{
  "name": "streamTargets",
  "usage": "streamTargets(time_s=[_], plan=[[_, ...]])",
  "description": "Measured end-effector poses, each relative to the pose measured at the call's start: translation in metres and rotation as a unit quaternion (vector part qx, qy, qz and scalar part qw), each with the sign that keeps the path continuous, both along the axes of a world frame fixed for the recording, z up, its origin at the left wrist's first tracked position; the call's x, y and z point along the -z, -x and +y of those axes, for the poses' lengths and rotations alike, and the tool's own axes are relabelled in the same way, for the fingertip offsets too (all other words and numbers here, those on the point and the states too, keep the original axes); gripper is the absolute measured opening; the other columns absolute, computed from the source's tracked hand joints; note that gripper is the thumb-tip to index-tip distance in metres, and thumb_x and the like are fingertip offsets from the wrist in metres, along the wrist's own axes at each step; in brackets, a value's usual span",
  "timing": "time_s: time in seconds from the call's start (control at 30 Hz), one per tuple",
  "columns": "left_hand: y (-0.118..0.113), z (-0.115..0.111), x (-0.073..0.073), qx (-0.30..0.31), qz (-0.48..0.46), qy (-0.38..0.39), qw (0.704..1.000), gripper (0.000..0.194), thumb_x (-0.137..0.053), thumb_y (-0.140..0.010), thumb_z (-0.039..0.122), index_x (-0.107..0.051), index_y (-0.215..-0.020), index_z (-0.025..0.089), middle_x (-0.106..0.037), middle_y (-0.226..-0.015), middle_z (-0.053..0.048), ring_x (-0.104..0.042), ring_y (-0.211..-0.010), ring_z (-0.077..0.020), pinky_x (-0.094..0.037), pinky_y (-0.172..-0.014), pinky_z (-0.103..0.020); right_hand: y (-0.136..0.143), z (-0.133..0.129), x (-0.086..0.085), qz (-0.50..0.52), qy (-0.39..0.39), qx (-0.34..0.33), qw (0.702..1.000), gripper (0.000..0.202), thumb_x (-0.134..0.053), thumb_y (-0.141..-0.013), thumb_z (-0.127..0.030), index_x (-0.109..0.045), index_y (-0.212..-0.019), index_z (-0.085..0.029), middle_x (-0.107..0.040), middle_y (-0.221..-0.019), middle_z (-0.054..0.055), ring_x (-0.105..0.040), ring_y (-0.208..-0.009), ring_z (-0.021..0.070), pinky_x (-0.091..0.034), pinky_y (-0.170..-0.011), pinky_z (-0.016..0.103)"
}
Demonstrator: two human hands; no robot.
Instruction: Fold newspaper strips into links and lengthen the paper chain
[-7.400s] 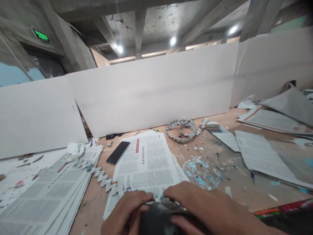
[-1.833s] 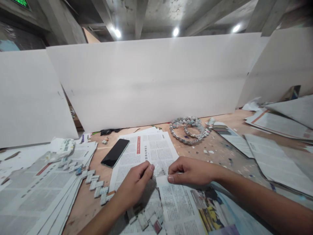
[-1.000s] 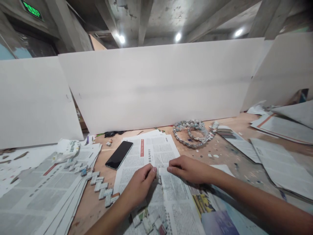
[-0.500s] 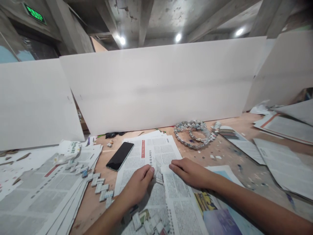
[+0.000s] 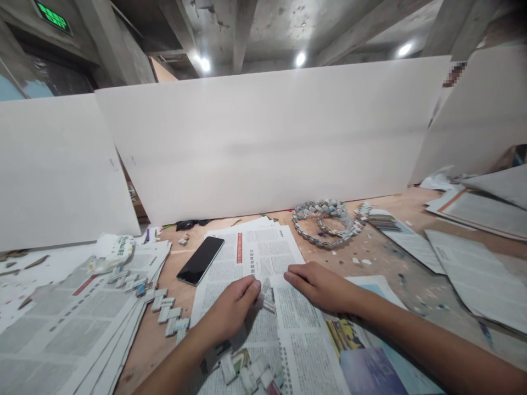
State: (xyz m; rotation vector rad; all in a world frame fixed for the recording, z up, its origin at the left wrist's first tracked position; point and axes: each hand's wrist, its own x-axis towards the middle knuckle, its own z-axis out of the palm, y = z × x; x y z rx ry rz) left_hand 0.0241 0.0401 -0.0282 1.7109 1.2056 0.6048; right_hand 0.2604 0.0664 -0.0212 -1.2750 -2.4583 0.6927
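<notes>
My left hand [image 5: 233, 307] is closed, thumb against fingers, on a small folded newspaper strip [image 5: 267, 303] that pokes out toward the right. Just across from it, my right hand [image 5: 317, 282] has its fingers curled and pinched at the top edge of a newspaper sheet [image 5: 302, 323]. Below my left hand lies a zigzag chain of folded paper pieces [image 5: 251, 373], partly cut off by the lower frame edge. More of this woven paper chain [image 5: 167, 312] shows left of my left forearm. A black smartphone [image 5: 201, 260] rests beyond my left hand, partly on newspaper.
Coiled woven paper rings [image 5: 325, 224] lie at the back, near a tall white panel [image 5: 263, 148]. Stacked newspapers [image 5: 90, 312] and a white plastic packet [image 5: 115, 251] are at the left. Loose sheets [image 5: 477, 274] and paper scraps cover the right side.
Both hands stay almost still with the same holds. The view shifts slightly, and a pixelated patch now shows in the gap between the panels at upper right.
</notes>
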Motion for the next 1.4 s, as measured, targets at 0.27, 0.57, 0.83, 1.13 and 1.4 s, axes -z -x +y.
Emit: streamTargets(time_s=[0.27,0.57,0.83,1.13,1.4], plan=[[-0.009,-0.003,0.002,0.023,-0.002,-0.02,1.0,0.042,-0.032,-0.098,0.055,-0.045,-0.078,0.021,-0.047,-0.074,0.002,-0.045,-0.072,-0.0156,-0.038,-0.069,-0.026,0.002,-0.002,0.003,-0.021,-0.02,0.0,1.0,0.042,-0.03,-0.102,-0.04,-0.052,-0.074,-0.02,-0.061,-0.071,0.004,-0.056,-0.068,0.0179,-0.035,-0.064,0.028],[-0.003,0.002,-0.005,0.047,0.03,-0.027,0.998,0.039,-0.031,-0.098,0.052,-0.043,-0.076,0.022,-0.045,-0.074,0.003,-0.044,-0.072,-0.0158,-0.038,-0.07,-0.026,-0.004,0.005,-0.001,-0.024,-0.024,0.007,0.999,0.041,-0.031,-0.102,-0.039,-0.052,-0.073,-0.019,-0.061,-0.071,0.004,-0.054,-0.066,0.017,-0.033,-0.064,0.028],[-0.016,-0.004,-0.001,0.055,0.001,-0.017,0.998,0.038,-0.031,-0.099,0.048,-0.041,-0.074,0.022,-0.045,-0.074,0.002,-0.043,-0.073,-0.0158,-0.037,-0.071,-0.028,-0.002,0.001,0.001,-0.039,-0.043,0.004,0.998,0.04,-0.03,-0.103,-0.038,-0.053,-0.075,-0.019,-0.062,-0.071,0.004,-0.054,-0.067,0.0173,-0.032,-0.063,0.028],[-0.005,0.001,-0.008,0.081,0.063,-0.022,0.994,0.037,-0.029,-0.1,0.046,-0.036,-0.072,0.022,-0.043,-0.072,0.004,-0.042,-0.072,-0.0154,-0.035,-0.072,-0.028,-0.009,0.007,0.001,-0.038,-0.039,0.0,0.999,0.04,-0.03,-0.103,-0.038,-0.049,-0.073,-0.02,-0.059,-0.069,0.003,-0.054,-0.066,0.0166,-0.033,-0.063,0.027],[-0.009,0.002,-0.005,0.06,0.04,-0.006,0.997,0.038,-0.031,-0.099,0.047,-0.037,-0.072,0.022,-0.04,-0.071,0.005,-0.041,-0.07,-0.0142,-0.034,-0.068,-0.027,-0.01,0.008,0.004,-0.052,-0.046,0.011,0.998,0.038,-0.031,-0.103,-0.037,-0.049,-0.074,-0.02,-0.061,-0.071,0.004,-0.055,-0.068,0.0169,-0.033,-0.063,0.027]])
